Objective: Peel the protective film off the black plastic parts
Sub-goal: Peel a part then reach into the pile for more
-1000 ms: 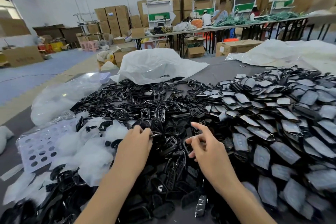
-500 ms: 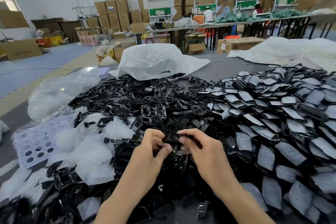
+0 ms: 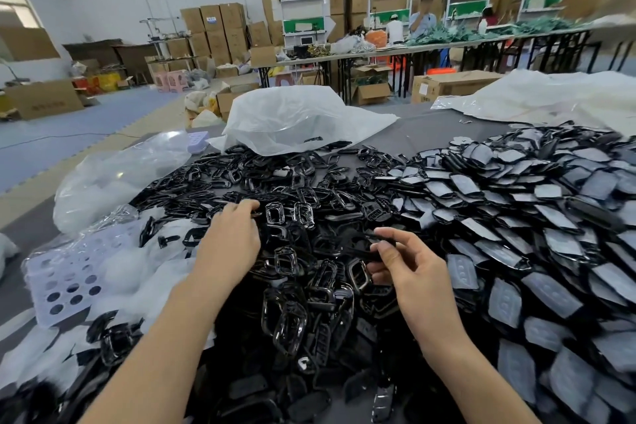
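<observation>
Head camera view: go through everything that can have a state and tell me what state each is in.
left hand, fingers curled at the frame heap; unclear if it holds anything
right hand, pinching a black part at its fingertips
frame heap, loose and jumbled
flat parts, pale film still on
film scraps, crumpled, piled at left
white bag, crumpled, lying behind the heap

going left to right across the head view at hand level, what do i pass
sheet with round holes → left hand → right hand, pinching a black part → heap of film-covered parts
</observation>
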`<action>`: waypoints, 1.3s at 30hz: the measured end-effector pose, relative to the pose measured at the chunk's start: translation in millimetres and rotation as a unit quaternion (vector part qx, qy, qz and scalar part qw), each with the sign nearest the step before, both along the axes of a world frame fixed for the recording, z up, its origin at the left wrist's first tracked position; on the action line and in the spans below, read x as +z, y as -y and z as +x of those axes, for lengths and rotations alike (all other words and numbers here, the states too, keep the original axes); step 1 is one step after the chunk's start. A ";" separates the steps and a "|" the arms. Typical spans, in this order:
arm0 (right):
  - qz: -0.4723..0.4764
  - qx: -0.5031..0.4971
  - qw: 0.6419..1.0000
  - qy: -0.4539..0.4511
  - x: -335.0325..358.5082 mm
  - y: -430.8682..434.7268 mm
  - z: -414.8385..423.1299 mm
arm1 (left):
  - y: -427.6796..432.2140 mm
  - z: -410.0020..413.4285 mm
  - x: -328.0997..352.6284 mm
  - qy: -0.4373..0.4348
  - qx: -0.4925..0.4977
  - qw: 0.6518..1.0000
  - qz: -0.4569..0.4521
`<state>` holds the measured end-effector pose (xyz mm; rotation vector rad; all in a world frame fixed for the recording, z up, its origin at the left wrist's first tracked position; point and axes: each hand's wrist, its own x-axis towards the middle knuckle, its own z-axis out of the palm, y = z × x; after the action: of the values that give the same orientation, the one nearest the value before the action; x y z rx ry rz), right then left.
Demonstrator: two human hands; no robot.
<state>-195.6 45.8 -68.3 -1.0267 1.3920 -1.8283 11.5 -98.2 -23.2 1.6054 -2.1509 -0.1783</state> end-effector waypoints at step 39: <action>0.018 0.027 0.994 -0.102 0.8 -5.3 14.7 | 28.7 75.9 12.5 0.043 0.036 0.997 -0.053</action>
<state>-181.0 51.1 -67.5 -1.2493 1.4929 -1.6917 87.3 -127.0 -10.8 1.6534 -2.1239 0.0276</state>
